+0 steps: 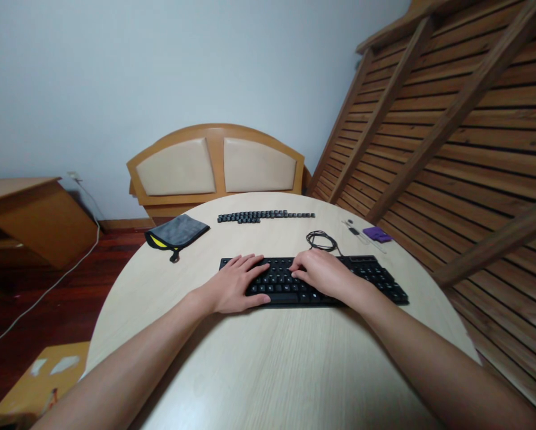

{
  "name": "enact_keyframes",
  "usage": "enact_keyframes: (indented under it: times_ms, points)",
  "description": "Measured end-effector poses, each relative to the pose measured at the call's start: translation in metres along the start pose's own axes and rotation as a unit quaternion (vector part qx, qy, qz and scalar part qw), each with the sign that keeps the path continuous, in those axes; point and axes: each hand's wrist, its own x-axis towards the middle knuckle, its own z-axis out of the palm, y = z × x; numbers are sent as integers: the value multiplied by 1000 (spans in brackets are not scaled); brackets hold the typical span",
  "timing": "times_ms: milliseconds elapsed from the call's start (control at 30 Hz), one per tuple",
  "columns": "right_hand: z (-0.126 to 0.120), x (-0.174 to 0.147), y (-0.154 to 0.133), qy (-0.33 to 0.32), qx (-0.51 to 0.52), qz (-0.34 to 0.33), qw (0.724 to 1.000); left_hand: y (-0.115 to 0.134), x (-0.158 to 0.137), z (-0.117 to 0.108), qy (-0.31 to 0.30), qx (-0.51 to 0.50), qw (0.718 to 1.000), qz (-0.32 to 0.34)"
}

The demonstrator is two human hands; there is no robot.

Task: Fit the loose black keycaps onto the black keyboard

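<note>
A black keyboard (288,297) lies flat on the round table. Spread over its left end is my left hand (235,282), fingers apart and thumb resting near the space bar. My right hand (325,273) is over the middle of the keys, with thumb and forefinger drawn together at the upper key rows. Whatever sits between those fingertips is too small or hidden to make out. Beyond the keyboard, loose black keycaps (268,215) stand in rows near the table's far edge. The keyboard's coiled cable (320,241) lies just behind it.
On the pale tabletop (268,364), a grey cloth (180,230) with yellow lining lies at left. A purple cloth (377,234) and small black pieces (352,231) lie at right. A headboard (218,164) stands behind; a slatted wooden frame (442,143) leans at right.
</note>
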Motion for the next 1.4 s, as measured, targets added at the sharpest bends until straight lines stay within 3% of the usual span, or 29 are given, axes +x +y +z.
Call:
enact_keyframes:
  times_ms: [300, 467, 700, 833, 1167, 1400]
  points:
    - [5, 3, 12, 6, 48, -29, 998, -2, -1, 1, 2, 0, 1000, 1]
    - [10, 1, 11, 24, 11, -8, 1000, -1, -1, 1, 1, 0, 1000, 2]
    - [7, 6, 22, 14, 63, -45, 997, 1, -1, -1, -1, 12, 1000, 0]
    - [10, 36, 22, 19, 15, 1, 1000, 1, -1, -2, 1, 1, 1000, 1]
    - [35, 151, 10, 26, -53, 65, 996, 0, -1, 0, 2, -14, 1000, 1]
    - [41, 189, -3, 21, -73, 96, 993, 1, 0, -3, 2, -14, 1000, -4]
